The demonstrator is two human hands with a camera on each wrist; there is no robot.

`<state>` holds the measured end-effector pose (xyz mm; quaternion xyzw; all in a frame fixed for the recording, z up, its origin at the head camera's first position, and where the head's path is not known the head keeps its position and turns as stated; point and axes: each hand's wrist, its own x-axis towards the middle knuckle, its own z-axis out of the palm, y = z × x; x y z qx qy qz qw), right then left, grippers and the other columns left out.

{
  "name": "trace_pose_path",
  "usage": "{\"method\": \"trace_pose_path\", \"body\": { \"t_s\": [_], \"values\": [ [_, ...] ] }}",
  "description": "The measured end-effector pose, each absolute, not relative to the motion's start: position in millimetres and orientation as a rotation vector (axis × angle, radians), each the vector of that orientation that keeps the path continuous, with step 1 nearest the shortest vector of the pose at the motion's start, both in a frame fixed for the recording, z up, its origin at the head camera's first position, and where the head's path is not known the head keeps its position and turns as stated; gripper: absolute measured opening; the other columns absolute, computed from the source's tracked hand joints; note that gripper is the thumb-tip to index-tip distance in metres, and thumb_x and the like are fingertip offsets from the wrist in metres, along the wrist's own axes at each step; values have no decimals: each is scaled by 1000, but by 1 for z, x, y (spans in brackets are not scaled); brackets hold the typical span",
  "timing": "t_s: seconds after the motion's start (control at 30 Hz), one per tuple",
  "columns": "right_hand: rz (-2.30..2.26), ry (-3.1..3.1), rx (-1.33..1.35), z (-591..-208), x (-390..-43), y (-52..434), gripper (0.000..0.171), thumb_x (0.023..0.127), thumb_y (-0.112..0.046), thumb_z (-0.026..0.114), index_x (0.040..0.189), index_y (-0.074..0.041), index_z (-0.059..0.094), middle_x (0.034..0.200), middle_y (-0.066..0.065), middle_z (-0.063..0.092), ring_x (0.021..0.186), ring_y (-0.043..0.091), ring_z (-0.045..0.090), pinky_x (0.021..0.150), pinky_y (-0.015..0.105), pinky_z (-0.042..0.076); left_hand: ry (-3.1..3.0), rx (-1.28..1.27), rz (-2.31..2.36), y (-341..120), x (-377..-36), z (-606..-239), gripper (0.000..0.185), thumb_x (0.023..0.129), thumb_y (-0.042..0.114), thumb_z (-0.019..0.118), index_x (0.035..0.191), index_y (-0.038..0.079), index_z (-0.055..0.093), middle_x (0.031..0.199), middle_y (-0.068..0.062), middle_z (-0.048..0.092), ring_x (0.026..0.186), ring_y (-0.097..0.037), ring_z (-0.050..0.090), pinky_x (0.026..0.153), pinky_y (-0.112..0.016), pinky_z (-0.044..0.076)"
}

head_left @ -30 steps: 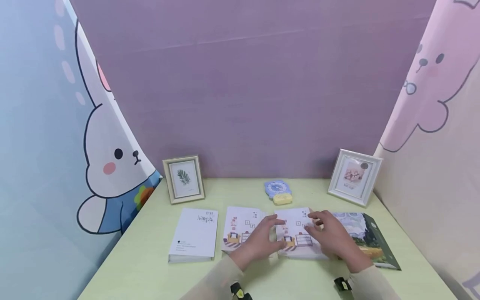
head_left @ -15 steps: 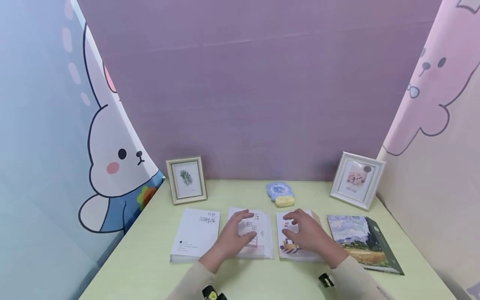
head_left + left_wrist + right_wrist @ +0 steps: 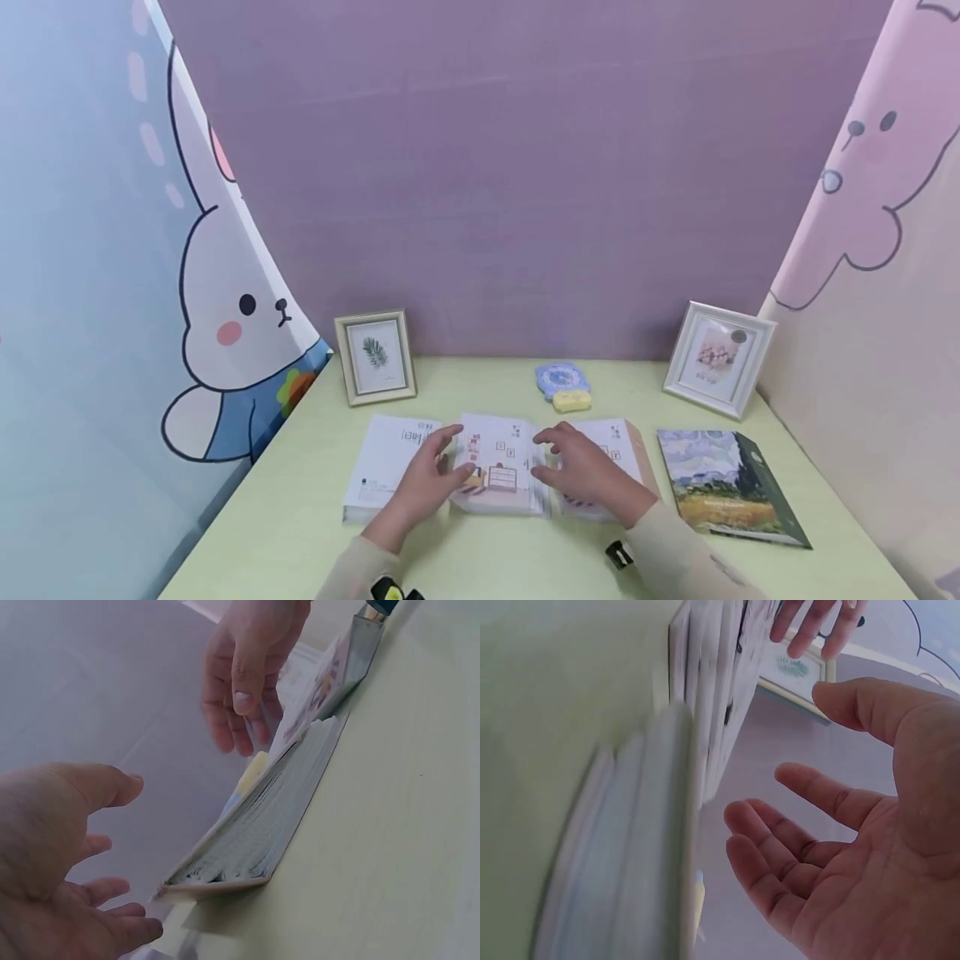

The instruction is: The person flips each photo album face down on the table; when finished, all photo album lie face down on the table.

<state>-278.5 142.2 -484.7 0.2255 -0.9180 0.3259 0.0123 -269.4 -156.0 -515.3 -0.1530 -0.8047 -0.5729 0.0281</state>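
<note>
Several books lie in a row on the pale green table. My left hand touches the left edge of the middle illustrated book with relaxed fingers. At that book's right edge is my right hand, its palm over a second illustrated book. Neither hand grips anything. In the left wrist view my left hand is spread beside the book's page edges, with the right hand beyond. In the right wrist view my right hand is spread beside the book edges.
A white book lies at the left of the row, a painted-cover book at the right. A leaf picture frame, a white photo frame and a small blue clock with a yellow piece stand along the purple back wall.
Both hands moved left from the right illustrated book to the middle one. The right illustrated book now lies clear of the painted-cover book.
</note>
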Motion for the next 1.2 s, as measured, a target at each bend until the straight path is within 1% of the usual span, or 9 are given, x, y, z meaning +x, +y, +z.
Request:
{"method": "trace_pose_path", "body": {
  "t_s": [0.17,0.27,0.4,0.5,0.67,0.77,0.87,1.03,1.2],
  "values": [
    [981,-2888,718,-492,-280,133,60,90,-37,82,140,-11,62,132,6,58,118,28,64,98,49,57,-2432,-406,-1906,-162,-270,-521,77,92,20,82,156,4,42,165,-24,34,151,-46,31,121,-53,33],
    [969,-2906,702,-494,-280,128,64,90,-39,82,144,-13,60,136,3,56,122,27,61,104,51,54,-2420,-370,-1926,-164,-269,-521,79,91,20,83,156,4,41,165,-22,34,151,-45,32,120,-49,35],
    [970,-2913,701,-492,-277,121,69,87,-39,83,147,-13,59,140,5,55,128,31,57,110,56,49,-2424,-343,-1923,-166,-268,-520,79,91,17,82,156,2,41,164,-21,37,150,-44,34,118,-46,39],
    [957,-2913,723,-490,-277,116,71,86,-38,85,146,-12,59,142,7,55,131,32,55,112,56,46,-2434,-340,-1909,-168,-268,-520,78,92,16,81,157,0,40,163,-23,38,150,-45,36,117,-46,40],
    [939,-2928,749,-490,-277,111,75,84,-38,86,148,-11,58,144,10,54,131,33,55,112,56,47,-2451,-334,-1900,-169,-267,-522,79,92,21,81,158,3,39,164,-21,37,149,-45,36,118,-52,38],
    [916,-2936,762,-491,-278,110,77,83,-39,86,148,-11,58,146,11,53,132,34,55,112,57,47,-2465,-347,-1865,-169,-268,-523,79,93,24,80,158,4,40,164,-21,37,148,-46,39,118,-57,36],
    [901,-2930,779,-493,-279,109,78,81,-39,87,147,-10,59,146,13,52,132,36,55,111,58,48,-2477,-363,-1842,-168,-268,-524,79,94,27,80,158,5,40,164,-20,37,146,-46,41,119,-59,35],
    [865,-2950,790,-496,-279,107,79,80,-44,88,147,-12,60,147,15,52,132,37,54,110,59,48,-2514,-355,-1843,-166,-267,-524,78,95,26,79,157,2,39,163,-22,37,146,-45,43,121,-59,32],
    [831,-2960,809,-497,-278,106,78,80,-47,88,144,-12,62,145,14,54,131,36,54,108,58,49,-2561,-376,-1848,-164,-266,-524,77,97,24,76,157,-4,36,161,-29,38,143,-47,45,119,-60,34]
  ]
}}
